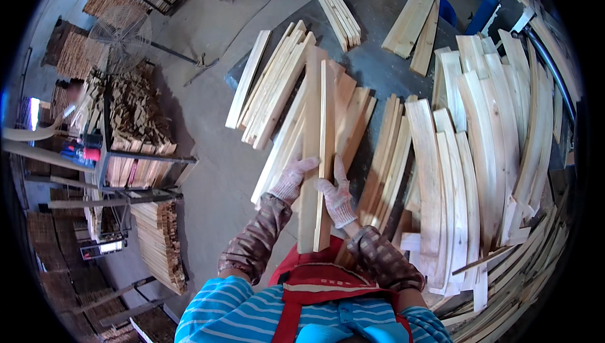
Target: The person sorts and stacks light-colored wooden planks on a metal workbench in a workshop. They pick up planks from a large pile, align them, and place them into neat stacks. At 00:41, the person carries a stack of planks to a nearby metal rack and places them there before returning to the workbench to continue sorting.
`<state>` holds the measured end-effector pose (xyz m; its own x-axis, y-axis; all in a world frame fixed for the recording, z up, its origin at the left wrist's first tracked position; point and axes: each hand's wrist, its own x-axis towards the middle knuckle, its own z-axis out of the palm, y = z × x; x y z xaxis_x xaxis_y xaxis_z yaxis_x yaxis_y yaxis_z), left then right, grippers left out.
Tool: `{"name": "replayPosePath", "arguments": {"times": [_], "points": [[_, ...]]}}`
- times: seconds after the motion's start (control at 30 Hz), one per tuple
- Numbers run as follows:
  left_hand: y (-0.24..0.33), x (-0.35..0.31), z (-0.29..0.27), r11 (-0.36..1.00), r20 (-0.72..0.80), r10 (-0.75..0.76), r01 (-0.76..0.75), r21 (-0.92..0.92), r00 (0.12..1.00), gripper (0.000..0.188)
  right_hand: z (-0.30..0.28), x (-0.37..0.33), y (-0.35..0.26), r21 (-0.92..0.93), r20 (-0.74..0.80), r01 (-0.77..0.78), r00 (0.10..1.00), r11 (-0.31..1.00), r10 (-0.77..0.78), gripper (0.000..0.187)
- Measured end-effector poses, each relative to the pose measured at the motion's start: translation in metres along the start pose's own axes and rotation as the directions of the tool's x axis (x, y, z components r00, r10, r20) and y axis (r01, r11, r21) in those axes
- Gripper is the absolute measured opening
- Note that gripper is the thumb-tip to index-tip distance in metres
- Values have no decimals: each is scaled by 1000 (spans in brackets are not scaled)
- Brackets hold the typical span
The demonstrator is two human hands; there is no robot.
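My left hand (291,180), in a pale knit glove, grips a long wooden board (310,211) from its left side, thumb across the top. Beside it, a narrower wooden board (325,116) is tilted up on its edge, and my right hand (336,197) is closed on it from the right. The two boards lie nearly side by side, pointing away from me, their near ends close to my red apron (315,280). My fingers under the boards are hidden. Just beyond lie more planks (350,116), partly covered by the held boards.
A dark metal table (372,18) carries several groups of planks, including a bundle (277,85) at its left. Curved boards (485,122) are piled at the right. Stacked wood (157,236) and a caged fan (120,39) stand on the left across the grey floor (217,148).
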<state>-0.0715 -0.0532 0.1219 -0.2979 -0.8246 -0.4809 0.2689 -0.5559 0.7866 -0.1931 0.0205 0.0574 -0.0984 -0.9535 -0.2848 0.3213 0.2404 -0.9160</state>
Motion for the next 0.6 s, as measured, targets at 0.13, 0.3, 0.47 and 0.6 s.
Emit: {"name": "replayPosePath", "arguments": {"times": [0.13,0.3,0.47,0.6], "points": [[48,28,-74,986,-31,141,-138,89,990,90,51,86,23,183,-28,-35,999,983,41,90],[104,56,-167,912,-141,309,-251,323,940,89,118,182,43,477,-106,39,994,878,13,83],[154,91,-248,844,-15,332,-290,450,943,90,119,262,35,242,-155,82,987,967,-45,84],[154,71,-250,880,-143,322,-240,410,936,91,64,347,-37,349,53,-135,991,927,124,65]]}}
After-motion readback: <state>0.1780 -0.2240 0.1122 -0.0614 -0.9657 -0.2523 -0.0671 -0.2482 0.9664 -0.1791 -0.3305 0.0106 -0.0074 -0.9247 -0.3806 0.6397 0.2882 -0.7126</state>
